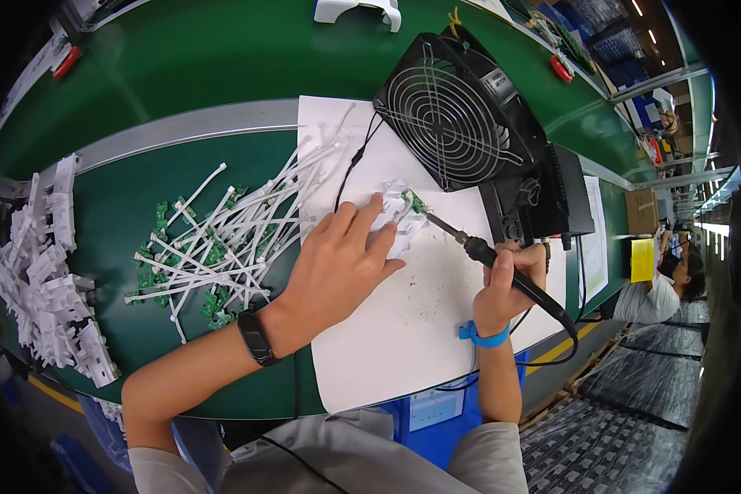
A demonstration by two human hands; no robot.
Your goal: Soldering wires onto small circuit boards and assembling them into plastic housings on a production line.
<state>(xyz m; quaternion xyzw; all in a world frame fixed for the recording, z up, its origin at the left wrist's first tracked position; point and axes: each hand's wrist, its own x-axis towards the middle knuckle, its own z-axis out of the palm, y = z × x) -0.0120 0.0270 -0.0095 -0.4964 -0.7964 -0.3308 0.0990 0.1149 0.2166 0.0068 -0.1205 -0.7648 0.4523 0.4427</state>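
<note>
My right hand (506, 284) is closed around the black handle of a soldering iron (477, 249). The iron's metal tip reaches a small green circuit board (416, 200), which sits at a white plastic part (399, 235). Bent over that part from the left, my left hand (346, 255) holds it against the white sheet (370, 354) with its fingertips. The fingers cover some of the part, and the exact contact under the tip is too small to make out. Left of this hand lies a loose heap of white cables with small green boards (230, 235).
A black fan with a round wire guard (440, 128) stands behind the work spot, beside a black box (570, 193). White plastic parts (45, 280) pile up at the left edge. The iron's black cord (572, 337) loops at the right. A person (654, 288) is farther right.
</note>
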